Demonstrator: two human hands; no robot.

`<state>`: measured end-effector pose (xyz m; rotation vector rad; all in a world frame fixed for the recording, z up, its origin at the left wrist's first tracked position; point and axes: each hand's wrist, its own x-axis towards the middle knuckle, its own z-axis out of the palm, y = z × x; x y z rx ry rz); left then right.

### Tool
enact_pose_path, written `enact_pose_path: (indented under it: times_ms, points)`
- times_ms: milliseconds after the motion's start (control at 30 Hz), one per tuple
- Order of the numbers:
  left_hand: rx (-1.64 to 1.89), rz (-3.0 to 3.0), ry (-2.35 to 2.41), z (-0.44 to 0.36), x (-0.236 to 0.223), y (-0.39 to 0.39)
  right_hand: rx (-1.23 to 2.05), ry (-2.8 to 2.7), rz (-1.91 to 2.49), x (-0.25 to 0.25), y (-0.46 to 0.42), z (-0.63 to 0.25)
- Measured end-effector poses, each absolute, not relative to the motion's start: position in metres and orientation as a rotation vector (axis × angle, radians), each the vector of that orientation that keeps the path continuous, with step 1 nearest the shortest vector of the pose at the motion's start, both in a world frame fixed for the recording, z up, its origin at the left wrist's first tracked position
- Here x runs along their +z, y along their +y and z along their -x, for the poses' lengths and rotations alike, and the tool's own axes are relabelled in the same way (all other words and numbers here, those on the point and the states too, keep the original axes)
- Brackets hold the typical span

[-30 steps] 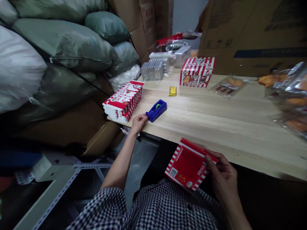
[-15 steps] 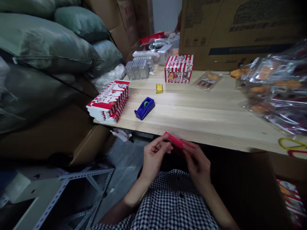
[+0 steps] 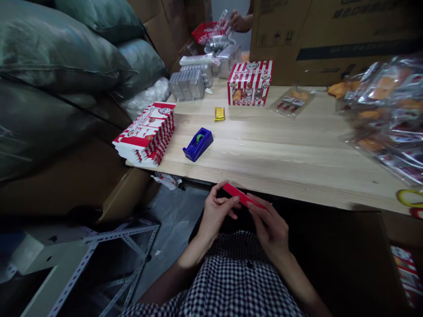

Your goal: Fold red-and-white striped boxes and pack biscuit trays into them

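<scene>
Between my two hands, just off the table's front edge, is a narrow red cardboard piece (image 3: 243, 196), seen nearly edge-on; most of it is hidden below. My left hand (image 3: 216, 211) pinches its left end between thumb and fingers. My right hand (image 3: 269, 222) grips its right end, fingers along the top. Beyond them on the table stand a blue tape dispenser (image 3: 198, 144) with a green roll and a small gold packet (image 3: 219, 114). A stack of flat red-and-white printed cartons (image 3: 145, 132) lies at the left edge. Farther back stands a made-up striped box (image 3: 250, 83).
Bagged orange toys (image 3: 386, 114) pile up at the right, with one flat packet (image 3: 293, 101) nearby. Clear plastic cases (image 3: 187, 83) stand at the back left. A large carton (image 3: 330, 44) blocks the back. Another person's hand (image 3: 239, 21) shows there, near a red basket (image 3: 203, 31).
The red piece has tilted so more of its red face shows, with both hands still on it. Another person's hand has come into sight at the back. The view has shifted slightly.
</scene>
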<state>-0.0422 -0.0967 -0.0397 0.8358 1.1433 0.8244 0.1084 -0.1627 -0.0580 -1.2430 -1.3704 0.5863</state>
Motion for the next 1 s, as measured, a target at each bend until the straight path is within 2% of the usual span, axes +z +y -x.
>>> enact_pose_path:
  times_ms: [233,433,600,700,800,867,1000]
  points:
    - [0.968,-1.487,1.317,0.059,-0.042,-0.079,0.858,-1.177,1.244,-0.038,-0.167,-0.120]
    - [0.836,-1.878,0.914,0.069,0.013,-0.078,0.970,-1.039,1.220,-0.020,-0.178,-0.132]
    - [1.142,-2.335,0.708,0.066,0.047,-0.110,0.858,-0.647,1.284,-0.004,-0.207,-0.148]
    - [1.387,-2.577,0.440,0.053,0.035,-0.120,0.980,-0.413,1.251,0.000,-0.234,-0.160]
    - [1.509,-2.557,0.171,0.025,0.007,-0.123,1.108,-0.284,1.137,0.003,-0.254,-0.162]
    - [1.469,-2.509,0.002,0.003,-0.010,-0.125,1.024,-0.195,1.201,0.005,-0.259,-0.164]
    - [1.127,-2.510,-0.139,-0.029,-0.022,-0.131,0.799,-0.068,1.368,0.021,-0.281,-0.205]
